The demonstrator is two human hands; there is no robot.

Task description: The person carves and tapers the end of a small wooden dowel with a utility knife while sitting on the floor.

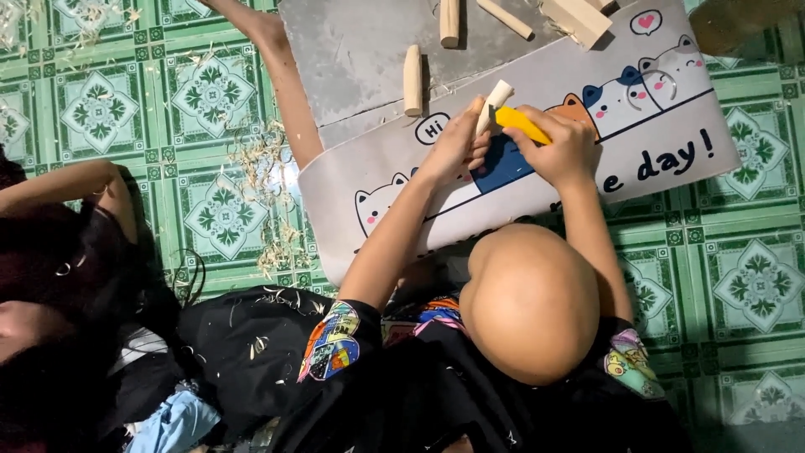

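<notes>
Over the cartoon mat (654, 143): hands working a wooden stick (493, 102).
Left hand (457, 147) is clamping the stick, long axis tilting far-right; right hand (558, 151) is gripping a yellow knife (521, 123).

pale wooden stick (495, 102), yellow knife (521, 124) against it

Hands at work: two, left hand (457, 144), right hand (560, 151)
Yellow knives: one, yellow knife (520, 123)
Held wooden pieces: one, wooden stick (495, 101)
Loose wooden pieces on mat: five
Cartoon mats: one, mat (671, 126)
</notes>
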